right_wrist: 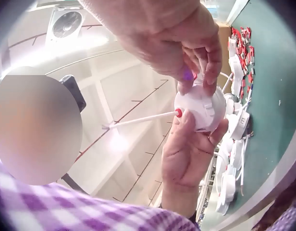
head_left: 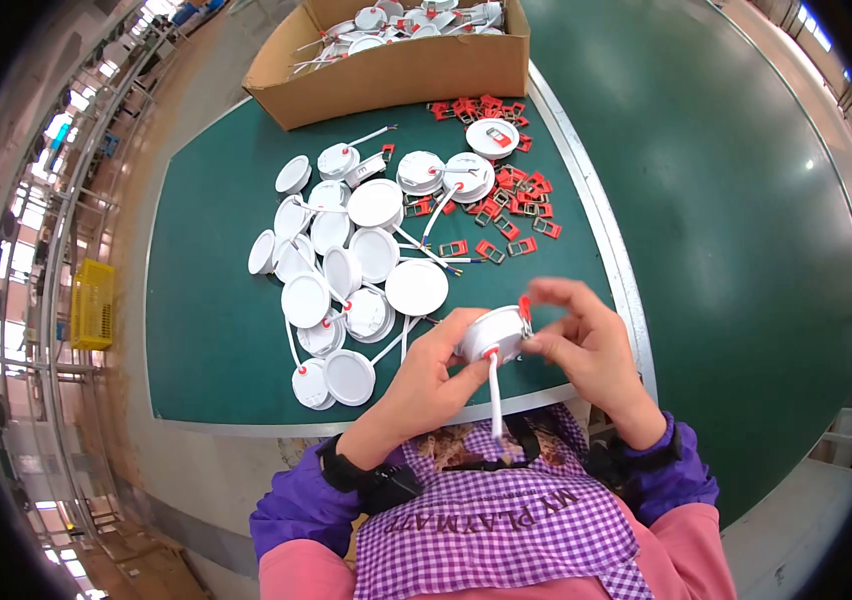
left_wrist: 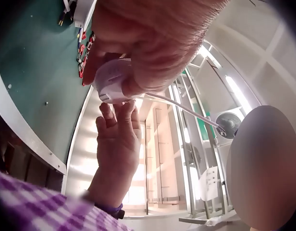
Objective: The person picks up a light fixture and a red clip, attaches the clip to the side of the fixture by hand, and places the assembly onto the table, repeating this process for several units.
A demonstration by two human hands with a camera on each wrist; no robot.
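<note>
My left hand [head_left: 434, 378] grips a white round downlight [head_left: 492, 334] near the table's front edge, its thumb beside the red cable grommet. A white cable [head_left: 495, 400] hangs from that grommet toward the apron. At the light's right side, my right hand [head_left: 594, 350] pinches a red spring clip [head_left: 526, 307], the thumb low on its metal part and the index finger raised above. In the right wrist view, the fingertips of that hand sit at the edge of the downlight [right_wrist: 198, 109] and cover most of the clip. The left wrist view shows the downlight [left_wrist: 112, 79] partly behind the left fingers.
Several white downlights [head_left: 349, 375] with cables lie in a cluster to the left on the green table [head_left: 216, 300]. Loose red clips [head_left: 506, 228] are scattered beyond the hands. A cardboard box [head_left: 396, 82] of more lights stands at the back. A metal strip [head_left: 596, 200] edges the table's right.
</note>
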